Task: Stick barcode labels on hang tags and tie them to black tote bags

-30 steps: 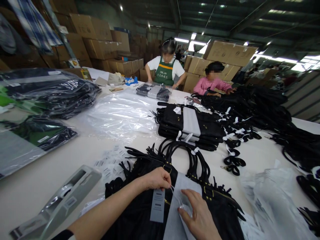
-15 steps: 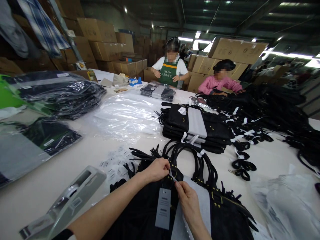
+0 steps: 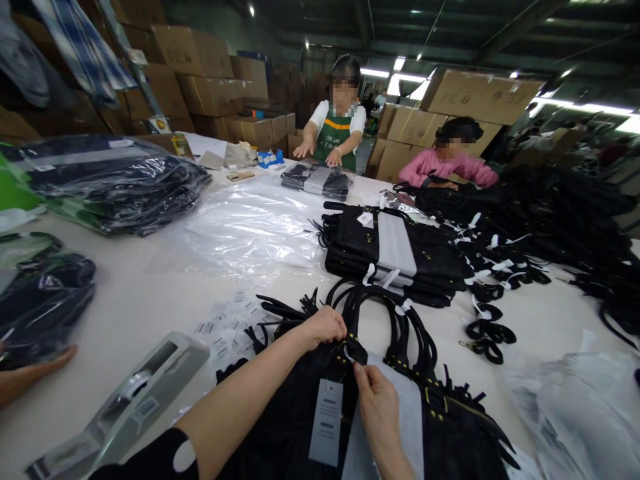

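Note:
A black handbag (image 3: 280, 407) with gold studs, tassels and upright handles lies on the table before me, a pale sheet (image 3: 395, 400) across its front. At a handle's base my left hand (image 3: 327, 328) is closed, fingers curled against the strap; what they grip is hidden. Just below and to the right, my right hand (image 3: 376, 400) pinches the end of a thin white strip (image 3: 347, 353), which curves round near the handle base. A grey hang tag (image 3: 326, 421) dangles below on the bag's front.
A tape dispenser (image 3: 145, 393) stands at left; another person's hand (image 3: 45, 373) holds a plastic-wrapped bag (image 3: 45, 300). Beyond lie clear plastic bags (image 3: 255, 227), stacked black handbags (image 3: 350, 233) and black straps (image 3: 487, 327). Two people work across the table.
The white strip, stretched between my hands before, is now curved near the handle base. My left hand has shifted slightly up and right. At left, another person's hand has appeared with the wrapped bag.

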{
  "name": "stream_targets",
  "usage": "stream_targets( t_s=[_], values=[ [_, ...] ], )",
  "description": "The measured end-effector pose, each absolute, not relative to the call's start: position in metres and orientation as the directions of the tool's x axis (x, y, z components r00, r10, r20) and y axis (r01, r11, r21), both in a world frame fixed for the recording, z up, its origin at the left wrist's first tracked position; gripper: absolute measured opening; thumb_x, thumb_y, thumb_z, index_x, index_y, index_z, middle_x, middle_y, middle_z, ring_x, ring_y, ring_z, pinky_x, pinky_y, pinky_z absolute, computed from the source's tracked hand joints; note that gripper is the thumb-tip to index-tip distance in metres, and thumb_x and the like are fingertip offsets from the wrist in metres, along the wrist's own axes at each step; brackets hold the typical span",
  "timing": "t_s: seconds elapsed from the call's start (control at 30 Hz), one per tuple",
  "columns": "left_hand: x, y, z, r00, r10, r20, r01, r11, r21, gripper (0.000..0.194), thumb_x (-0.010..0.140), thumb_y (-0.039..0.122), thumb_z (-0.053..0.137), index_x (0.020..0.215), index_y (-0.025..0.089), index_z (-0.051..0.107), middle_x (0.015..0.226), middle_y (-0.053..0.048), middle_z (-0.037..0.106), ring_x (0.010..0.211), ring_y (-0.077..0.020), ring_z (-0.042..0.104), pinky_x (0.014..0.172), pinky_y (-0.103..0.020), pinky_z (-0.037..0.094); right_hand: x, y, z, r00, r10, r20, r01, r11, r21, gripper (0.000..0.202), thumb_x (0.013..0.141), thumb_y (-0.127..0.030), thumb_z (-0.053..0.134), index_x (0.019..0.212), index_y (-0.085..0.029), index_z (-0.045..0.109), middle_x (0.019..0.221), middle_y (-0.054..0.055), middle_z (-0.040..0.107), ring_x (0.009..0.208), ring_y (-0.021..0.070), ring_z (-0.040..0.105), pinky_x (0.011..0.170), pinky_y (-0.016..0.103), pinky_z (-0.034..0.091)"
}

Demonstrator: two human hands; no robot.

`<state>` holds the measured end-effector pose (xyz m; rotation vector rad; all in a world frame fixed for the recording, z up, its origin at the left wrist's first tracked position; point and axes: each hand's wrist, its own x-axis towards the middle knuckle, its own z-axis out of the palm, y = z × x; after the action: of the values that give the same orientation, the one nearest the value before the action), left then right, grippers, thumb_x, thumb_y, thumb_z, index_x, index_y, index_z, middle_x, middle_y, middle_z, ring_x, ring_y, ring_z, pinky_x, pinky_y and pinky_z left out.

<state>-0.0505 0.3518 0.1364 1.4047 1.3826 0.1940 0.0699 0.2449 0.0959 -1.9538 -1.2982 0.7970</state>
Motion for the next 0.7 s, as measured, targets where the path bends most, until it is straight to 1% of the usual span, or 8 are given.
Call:
stream_targets(
  t_s=[0.07,0.17,0.33,0.47,0.57,0.7],
  values=[
    [-0.053,0.351,0.138,0.342,0.758,-0.555,0.562,0.308,0.768,0.013,0.061,0.001,0.054,0.066,0.01,0.062,0.041,0.008,0.041,0.036,-0.004,0.036,0.037,-0.016,0.027,0.068,0.247,0.096,0.344,0.931,-0.122,0.543,-0.304,-0.783,0.046,0.073,-0.061,0.036,0.052,-0.022,0.048,0.042,-0.003,0.045,0.042,0.0133,0.04,0.045,0.027,0.026],
    [-0.056,0.351,0.139,0.403,0.724,-0.56,0.524,0.319,0.79,0.015,0.061,0.004,0.055,0.07,0.011,0.064,0.044,0.007,0.047,0.035,-0.0035,0.039,0.036,-0.015,0.029,0.063,0.252,0.094,0.369,0.921,-0.126,0.558,-0.328,-0.762,0.041,0.075,-0.056,0.037,0.054,-0.023,0.05,0.045,-0.001,0.05,0.045,0.0155,0.044,0.047,0.027,0.026],
    [-0.058,0.355,0.134,0.494,0.662,-0.563,0.529,0.285,0.799,0.022,0.06,0.005,0.054,0.076,0.012,0.067,0.042,0.007,0.047,0.033,-0.0039,0.039,0.035,-0.015,0.03,0.057,0.257,0.092,0.398,0.907,-0.138,0.579,-0.365,-0.729,0.033,0.076,-0.049,0.041,0.057,-0.024,0.052,0.052,0.002,0.057,0.05,0.0185,0.05,0.049,0.028,0.026],
    [-0.056,0.361,0.13,0.554,0.606,-0.571,0.573,0.219,0.79,0.024,0.056,0.004,0.051,0.069,0.015,0.068,0.037,0.008,0.044,0.031,-0.0041,0.037,0.034,-0.014,0.028,0.053,0.258,0.093,0.424,0.895,-0.142,0.574,-0.386,-0.722,0.032,0.075,-0.047,0.042,0.055,-0.025,0.051,0.051,0.003,0.056,0.049,0.0189,0.048,0.048,0.028,0.025],
    [-0.054,0.364,0.128,0.577,0.578,-0.577,0.598,0.183,0.781,0.024,0.053,0.003,0.051,0.065,0.016,0.067,0.035,0.008,0.044,0.031,-0.0045,0.037,0.033,-0.014,0.027,0.053,0.258,0.094,0.427,0.892,-0.151,0.534,-0.383,-0.754,0.032,0.075,-0.047,0.042,0.055,-0.024,0.051,0.049,0.002,0.054,0.048,0.0185,0.047,0.048,0.029,0.026],
    [-0.055,0.366,0.125,0.595,0.56,-0.577,0.594,0.177,0.785,0.025,0.055,0.005,0.052,0.071,0.017,0.068,0.039,0.008,0.046,0.032,-0.0046,0.038,0.035,-0.015,0.03,0.054,0.256,0.092,0.404,0.899,-0.17,0.419,-0.348,-0.839,0.031,0.072,-0.048,0.044,0.056,-0.023,0.051,0.051,0.0,0.054,0.051,0.0173,0.047,0.052,0.028,0.03]
  ],
)
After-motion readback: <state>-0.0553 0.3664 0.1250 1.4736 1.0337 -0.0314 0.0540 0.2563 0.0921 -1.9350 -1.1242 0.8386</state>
